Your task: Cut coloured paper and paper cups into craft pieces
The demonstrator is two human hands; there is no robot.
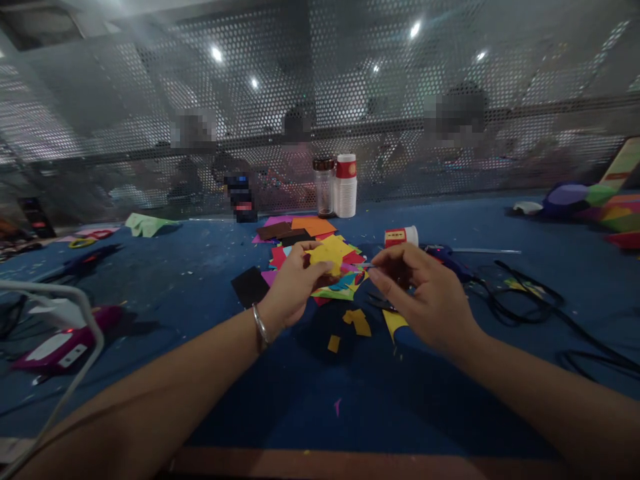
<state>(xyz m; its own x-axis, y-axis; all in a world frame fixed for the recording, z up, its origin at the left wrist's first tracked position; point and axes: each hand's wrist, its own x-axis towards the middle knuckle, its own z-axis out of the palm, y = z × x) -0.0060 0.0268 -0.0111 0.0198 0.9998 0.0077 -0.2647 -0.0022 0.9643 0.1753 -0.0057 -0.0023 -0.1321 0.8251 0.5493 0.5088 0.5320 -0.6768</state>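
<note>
- Left hand (295, 283): fingers closed on 1 yellow piece (326, 261), pinched near its edge, seemingly to leave the side toward the other hand free.
- Right hand (430, 297): fingers narrow, on the end of 1 thin pale item (364, 265), kind too blurred to tell; its other end points at the yellow piece, likely for fine control.
- Beneath and behind the hands: 1 pile of coloured sheets (314, 227), partly hidden; 1 black sheet (250, 287) at its left.
- Nearer the body: yellow scraps (361, 323), loose.
- Beyond the right hand: 1 cup (411, 235) on its side, 1 blue tool (457, 267); a black cable (500, 320) could snag that forearm.
- Far side of the surface (280, 407): 1 lidded jar (325, 193) beside 1 cup stack (345, 197), upright.
</note>
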